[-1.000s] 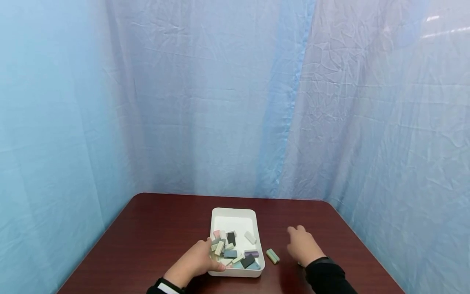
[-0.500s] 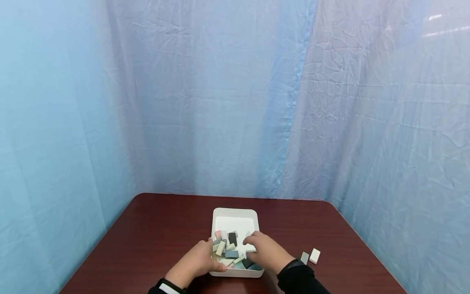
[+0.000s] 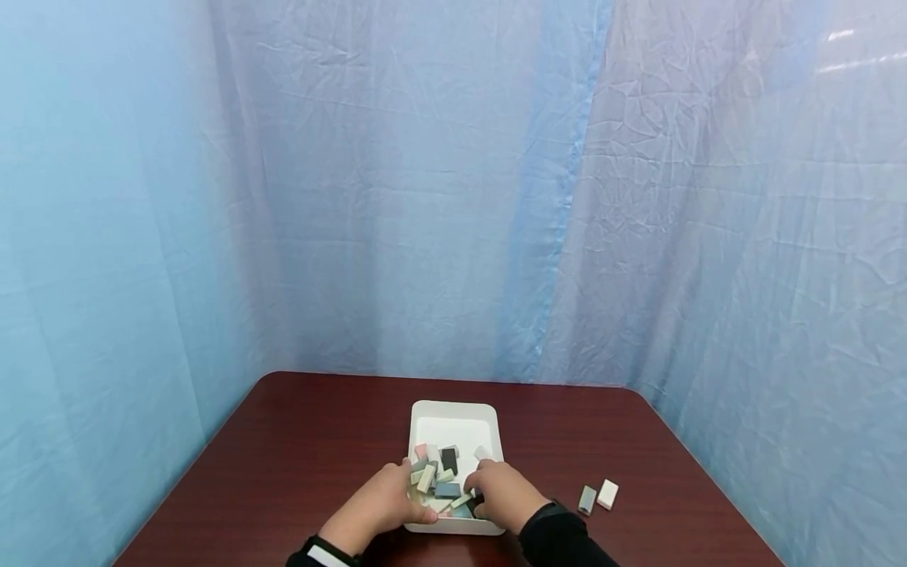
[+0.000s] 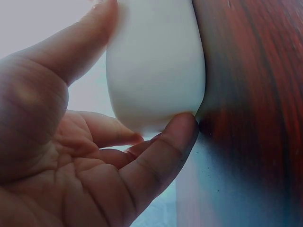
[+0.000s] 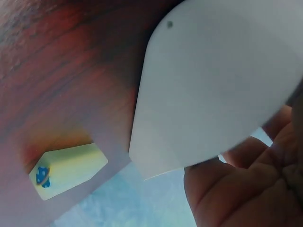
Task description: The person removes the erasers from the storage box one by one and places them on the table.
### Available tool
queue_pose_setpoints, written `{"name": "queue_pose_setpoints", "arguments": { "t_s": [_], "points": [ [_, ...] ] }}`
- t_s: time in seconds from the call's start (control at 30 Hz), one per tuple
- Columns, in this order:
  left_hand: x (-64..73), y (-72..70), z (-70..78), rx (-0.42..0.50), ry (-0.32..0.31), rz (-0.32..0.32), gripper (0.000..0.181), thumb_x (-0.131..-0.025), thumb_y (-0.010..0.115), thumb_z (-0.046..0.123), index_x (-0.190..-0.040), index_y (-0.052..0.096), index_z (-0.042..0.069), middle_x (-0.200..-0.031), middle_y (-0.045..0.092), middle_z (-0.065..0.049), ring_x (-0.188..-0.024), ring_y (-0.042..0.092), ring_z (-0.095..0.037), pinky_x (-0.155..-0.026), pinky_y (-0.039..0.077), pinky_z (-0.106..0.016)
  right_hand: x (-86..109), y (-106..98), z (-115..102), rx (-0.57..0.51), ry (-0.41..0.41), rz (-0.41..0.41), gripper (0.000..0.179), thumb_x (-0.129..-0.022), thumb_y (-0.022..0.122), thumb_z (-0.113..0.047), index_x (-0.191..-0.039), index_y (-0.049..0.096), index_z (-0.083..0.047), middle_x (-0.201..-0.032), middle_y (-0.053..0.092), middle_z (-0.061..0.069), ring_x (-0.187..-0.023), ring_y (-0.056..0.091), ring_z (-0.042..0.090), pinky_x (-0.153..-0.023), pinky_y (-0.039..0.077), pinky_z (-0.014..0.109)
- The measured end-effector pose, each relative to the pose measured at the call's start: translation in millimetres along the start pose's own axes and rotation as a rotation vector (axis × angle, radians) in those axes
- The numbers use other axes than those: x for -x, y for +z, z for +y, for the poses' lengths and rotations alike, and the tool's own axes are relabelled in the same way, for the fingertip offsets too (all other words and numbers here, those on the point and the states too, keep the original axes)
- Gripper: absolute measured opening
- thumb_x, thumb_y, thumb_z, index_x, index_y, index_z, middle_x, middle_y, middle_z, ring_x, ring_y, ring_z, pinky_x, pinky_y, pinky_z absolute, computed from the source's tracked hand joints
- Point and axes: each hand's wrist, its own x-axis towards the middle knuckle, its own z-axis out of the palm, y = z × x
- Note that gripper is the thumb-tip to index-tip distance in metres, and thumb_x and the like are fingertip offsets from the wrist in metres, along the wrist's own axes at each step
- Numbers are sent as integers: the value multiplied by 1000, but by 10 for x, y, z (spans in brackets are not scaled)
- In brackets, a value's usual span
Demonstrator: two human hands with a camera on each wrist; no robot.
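Note:
A white plastic tray stands on the table with several small rectangular blocks inside, among them a pink one, a black one and a slate-blue one. My left hand grips the tray at its near left corner; the left wrist view shows the thumb and fingers around its outer wall. My right hand reaches over the tray's right side, fingers bent down among the blocks at the near right. In the right wrist view its fingertips are hidden behind the tray wall, and I cannot tell whether they hold a block.
On the table, right of the tray, lie a grey block and a white block. The right wrist view has a pale yellow block with a blue picture, outside the tray. Light blue curtains surround the table.
My right hand has moved left from the loose blocks to the tray, then lower toward its near end. The green striped block beside the tray no longer shows. My left hand stays at the tray.

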Motion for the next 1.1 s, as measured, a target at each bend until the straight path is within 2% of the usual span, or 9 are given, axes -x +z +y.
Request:
{"name": "queue_pose_setpoints", "arguments": {
  "t_s": [0.17, 0.33, 0.5, 0.63, 0.97, 1.1],
  "points": [
    [-10, 21, -18, 9, 1, -5, 104, -67, 87, 50, -134, 43, -17, -129, 48, -35, -116, 50, -41, -90, 44, -57, -11, 39, -5, 21, -7, 12, 23, -75, 84, -14, -92, 73, -24, -85, 55, -7, -73, 51, 8, -64, 49, 27],
    [0, 23, -7, 1, 3, -4, 104, -67, 87, 51, -133, 44, -17, -128, 49, -35, -115, 51, -41, -90, 45, -57, -6, 46, -42, 19, 30, 5, 21, -77, 84, -19, -88, 67, -26, -83, 51, -9, -69, 47, 6, -59, 46, 26],
    [-4, -2, 7, -7, -8, 4, 108, -66, 86, 54, -135, 42, -16, -129, 48, -35, -116, 50, -40, -90, 45, -57, -35, 50, -75, 48, -42, 44, 22, -76, 85, -23, -91, 68, -26, -84, 52, -10, -71, 48, 4, -61, 45, 24],
    [-22, -15, -9, 9, -17, 3, 111, -66, 86, 55, -137, 40, -16, -131, 48, -35, -116, 51, -40, -89, 45, -56, -74, 50, -68, 27, -98, 52, 21, -76, 85, -20, -88, 69, -26, -83, 54, -12, -73, 49, 3, -64, 47, 22],
    [-7, 17, -15, 22, -9, 14, 112, -65, 86, 55, -138, 40, -16, -131, 47, -36, -117, 50, -40, -91, 44, -56, -113, 104, -68, -13, -79, 45, 30, -78, 83, -11, -73, 55, -23, -70, 48, -12, -61, 42, 4, -57, 37, 23],
    [10, 16, -3, 16, 7, 30, 111, -65, 87, 54, -137, 40, -17, -128, 49, -36, -114, 52, -40, -89, 46, -55, -110, 101, -80, -10, -102, 73, 26, -80, 78, -5, -77, 58, -22, -73, 49, -12, -62, 42, 4, -58, 39, 23]
  ]
}}
